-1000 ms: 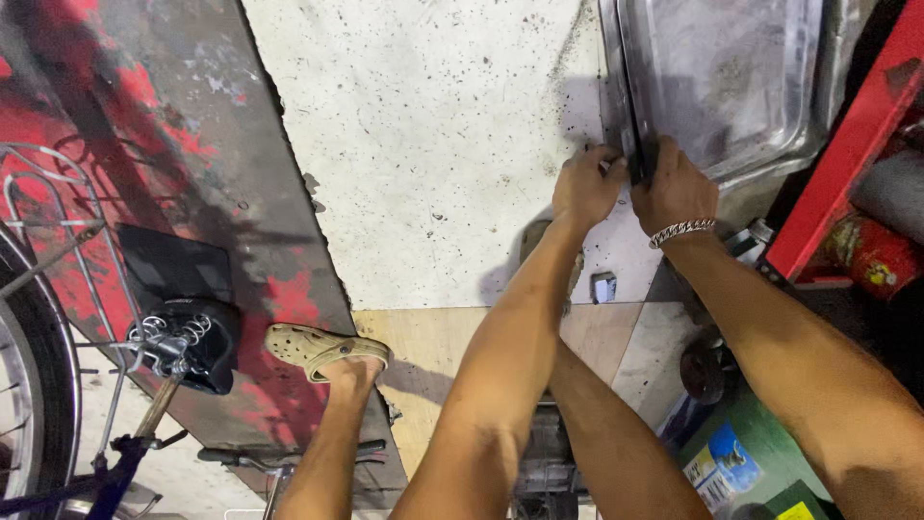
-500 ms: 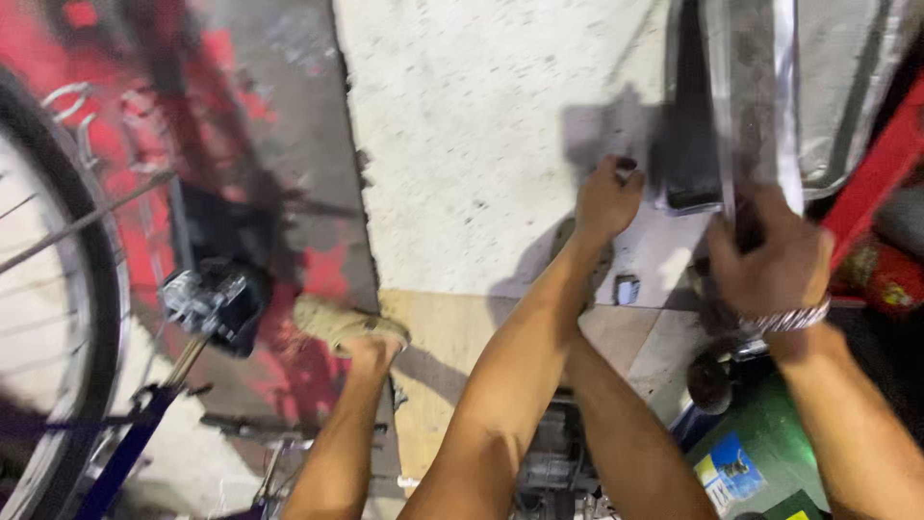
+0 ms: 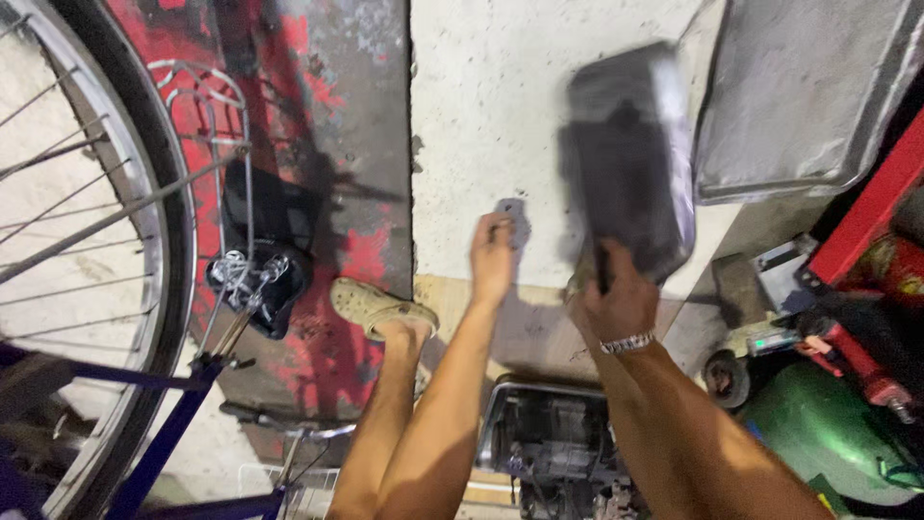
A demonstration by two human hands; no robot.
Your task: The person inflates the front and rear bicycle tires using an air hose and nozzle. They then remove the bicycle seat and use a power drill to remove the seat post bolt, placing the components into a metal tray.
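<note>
A bicycle wheel [image 3: 87, 250] is seen far to the left of both hands, with a black saddle [image 3: 258, 279] beside it; a grey metal tray [image 3: 799, 106] lies up and right of the right hand; a dark rectangular cover [image 3: 630, 159], motion-blurred, is held raised off the concrete floor [image 3: 481, 116], directly above the right hand [image 3: 616, 299], whose grip is closed on its lower edge; a wristband is worn at that wrist; the left hand [image 3: 493, 255] is pressed to the floor, its grip closed on a small grey flat piece [image 3: 512, 220]; a sandalled foot [image 3: 380, 308] is just left of it.
</note>
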